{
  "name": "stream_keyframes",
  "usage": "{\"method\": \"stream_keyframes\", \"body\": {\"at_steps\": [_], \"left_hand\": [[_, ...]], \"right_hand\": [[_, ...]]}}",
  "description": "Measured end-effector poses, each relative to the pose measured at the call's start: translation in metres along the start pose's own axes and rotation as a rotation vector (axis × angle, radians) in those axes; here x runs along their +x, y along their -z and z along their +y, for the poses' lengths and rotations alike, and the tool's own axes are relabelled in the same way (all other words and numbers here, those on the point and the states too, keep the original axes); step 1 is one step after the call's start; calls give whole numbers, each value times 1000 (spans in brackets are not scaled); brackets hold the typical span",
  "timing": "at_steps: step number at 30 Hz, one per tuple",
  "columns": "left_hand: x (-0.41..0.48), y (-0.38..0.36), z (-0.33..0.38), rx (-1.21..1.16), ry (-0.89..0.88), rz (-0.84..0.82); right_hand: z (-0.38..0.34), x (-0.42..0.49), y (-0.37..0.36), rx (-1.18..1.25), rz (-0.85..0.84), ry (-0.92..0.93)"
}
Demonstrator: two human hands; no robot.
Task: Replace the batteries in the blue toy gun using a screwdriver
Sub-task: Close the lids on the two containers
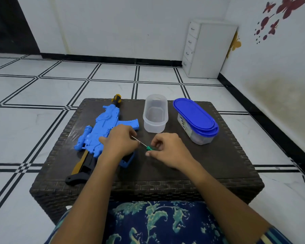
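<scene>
My right hand [167,150] pinches the green screwdriver [149,148]; left hand [120,140] lies on the blue toy gun [110,117]; its grip I cannot tell.

Dark woven wicker table [218,164] standing on white floor tiles [42,88] with black double lines. Clear lidless oval plastic container [155,126] sitting upright at table's far middle. Blue-lidded oval container [194,115] sitting on table's far right part, near the clear one but apart. White small drawer cabinet [211,51] standing beyond table, in far right room corner. Red butterfly decals [287,7] showing on wall right of table. Blue floral fabric [157,222] lying just below table's near edge.
</scene>
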State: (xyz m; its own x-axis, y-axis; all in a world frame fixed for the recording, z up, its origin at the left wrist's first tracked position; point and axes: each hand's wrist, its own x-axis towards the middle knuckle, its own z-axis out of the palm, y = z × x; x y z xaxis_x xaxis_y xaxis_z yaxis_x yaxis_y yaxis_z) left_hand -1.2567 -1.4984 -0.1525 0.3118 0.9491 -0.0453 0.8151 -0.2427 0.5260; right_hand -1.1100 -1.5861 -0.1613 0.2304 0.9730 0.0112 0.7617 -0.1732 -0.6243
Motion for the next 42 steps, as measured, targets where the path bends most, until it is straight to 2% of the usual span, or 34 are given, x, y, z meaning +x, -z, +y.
{"method": "stream_keyframes", "body": {"at_steps": [2, 5, 6, 7, 10, 13, 20, 25, 26, 28, 31, 34, 37, 39, 42], "left_hand": [[1, -4, 5, -17, -61, 4], [0, -14, 15, -39, -148, 14], [-1, -18, 18, -46, -174, 16], [-1, -21, 23, -49, -199, 17], [-3, -31, 34, -61, -271, 39], [-3, -38, 43, -64, -315, 56], [-3, -50, 59, -166, -362, 69], [-6, -56, 74, -424, -327, 100], [-8, -57, 77, -514, -304, 103], [-14, -58, 86, -712, -245, 97], [-17, -59, 98, -1016, -163, 95], [-8, -55, 98, -1115, -44, 162], [8, -48, 87, -1094, 35, 273], [19, -37, 78, -1021, -2, 367], [34, -24, 62, -906, -55, 429]], "right_hand": [[5, 0, 6, -75, 155, 20], [16, 2, 22, -332, 561, 65], [21, 4, 27, -421, 637, 31], [28, 6, 32, -492, 650, -40], [49, 10, 44, -554, 507, -243], [61, 13, 44, -574, 479, -245], [53, 10, 39, -364, 696, -101], [45, 6, 47, -323, 1090, 113], [43, 5, 49, -261, 1139, 166], [32, 1, 50, 26, 1197, 204], [12, 2, 39, 683, 1083, -18], [-1, 8, 23, 1073, 840, -262], [-6, 15, 16, 1128, 648, -358], [-9, 23, 19, 1107, 538, -421], [-17, 37, 26, 1134, 487, -465]]}}
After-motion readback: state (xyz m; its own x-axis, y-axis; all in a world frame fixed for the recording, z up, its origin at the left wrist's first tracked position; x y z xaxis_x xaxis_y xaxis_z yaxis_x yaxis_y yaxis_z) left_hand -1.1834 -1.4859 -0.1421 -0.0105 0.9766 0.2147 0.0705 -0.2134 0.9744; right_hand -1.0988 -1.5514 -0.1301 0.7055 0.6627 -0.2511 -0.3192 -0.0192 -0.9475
